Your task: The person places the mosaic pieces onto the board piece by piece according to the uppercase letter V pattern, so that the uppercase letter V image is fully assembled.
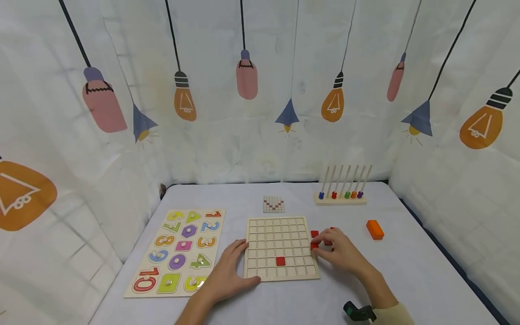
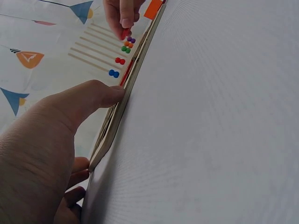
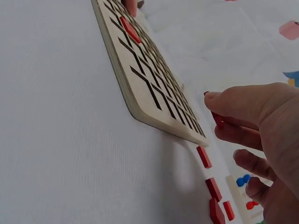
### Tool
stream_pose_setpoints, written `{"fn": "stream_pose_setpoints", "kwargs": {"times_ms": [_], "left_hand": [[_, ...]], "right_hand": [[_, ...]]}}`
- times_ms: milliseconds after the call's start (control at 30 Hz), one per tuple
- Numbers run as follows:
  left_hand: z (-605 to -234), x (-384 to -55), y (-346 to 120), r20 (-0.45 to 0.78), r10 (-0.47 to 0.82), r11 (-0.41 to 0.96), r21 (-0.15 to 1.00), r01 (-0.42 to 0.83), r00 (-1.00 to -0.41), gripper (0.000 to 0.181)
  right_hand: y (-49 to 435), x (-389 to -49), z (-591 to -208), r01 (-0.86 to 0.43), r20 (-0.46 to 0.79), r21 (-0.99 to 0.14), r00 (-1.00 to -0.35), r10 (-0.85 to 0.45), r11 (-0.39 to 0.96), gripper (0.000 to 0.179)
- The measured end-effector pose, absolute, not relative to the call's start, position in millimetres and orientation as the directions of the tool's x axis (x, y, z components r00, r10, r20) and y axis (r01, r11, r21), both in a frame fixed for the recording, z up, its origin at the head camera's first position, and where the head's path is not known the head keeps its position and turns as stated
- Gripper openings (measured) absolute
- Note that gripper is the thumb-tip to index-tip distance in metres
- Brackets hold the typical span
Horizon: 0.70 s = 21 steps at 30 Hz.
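Right hand [image 1: 340, 253] fingers pinch red tile [image 1: 314, 246] at right edge of grid board [image 1: 280, 247]; grip partly hidden, so likely thumb and forefinger. More red tiles [image 3: 213, 189] loose on table just right of board. Left hand [image 1: 229, 270] flat, fingers straight, pressing board's left edge. One red tile [image 1: 280, 261] seated in board, low centre. Number puzzle [image 1: 178, 246] left of board; pattern card [image 1: 274, 204] behind it; peg rack [image 1: 342, 189] and orange block [image 1: 375, 229] beyond, to right.

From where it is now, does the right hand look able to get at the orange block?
Probably yes. The right hand pinches a red tile beside the grid board, and only bare table lies between it and the orange block.
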<state>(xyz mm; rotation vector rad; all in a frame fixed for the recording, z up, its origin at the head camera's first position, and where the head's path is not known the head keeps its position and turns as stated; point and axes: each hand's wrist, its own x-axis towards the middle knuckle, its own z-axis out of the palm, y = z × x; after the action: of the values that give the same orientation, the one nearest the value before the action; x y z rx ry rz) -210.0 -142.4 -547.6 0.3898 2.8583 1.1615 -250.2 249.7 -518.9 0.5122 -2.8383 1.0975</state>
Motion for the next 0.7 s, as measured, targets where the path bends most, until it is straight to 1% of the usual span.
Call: {"fn": "stream_pose_setpoints", "kwargs": {"times_ms": [100,267,433,700], "left_hand": [[-546.9,-210.1,-142.9,0.065,0.238,0.692,0.689,0.216,-0.969,0.113],[-547.2,-210.5,-142.8,0.065,0.238,0.694,0.687,0.217,-0.969,0.113],[-547.7,-210.6,-142.7,0.067,0.243,0.686,0.693,0.22,-0.968,0.113],[-547.4,-210.4,-142.5,0.069,0.243,0.681,0.698,0.221,-0.968,0.113]], "right_hand": [[241.3,-249.5,-514.1,-0.342,0.182,-0.647,-0.937,-0.298,0.682,0.018],[228.3,-249.0,-511.4,-0.334,0.163,-0.675,-0.937,-0.309,0.658,0.019],[219.0,-250.9,-511.8,-0.351,0.167,-0.656,-0.931,-0.325,0.668,0.017],[205.9,-250.3,-512.0,-0.356,0.162,-0.675,-0.926,-0.341,0.646,0.019]]}}
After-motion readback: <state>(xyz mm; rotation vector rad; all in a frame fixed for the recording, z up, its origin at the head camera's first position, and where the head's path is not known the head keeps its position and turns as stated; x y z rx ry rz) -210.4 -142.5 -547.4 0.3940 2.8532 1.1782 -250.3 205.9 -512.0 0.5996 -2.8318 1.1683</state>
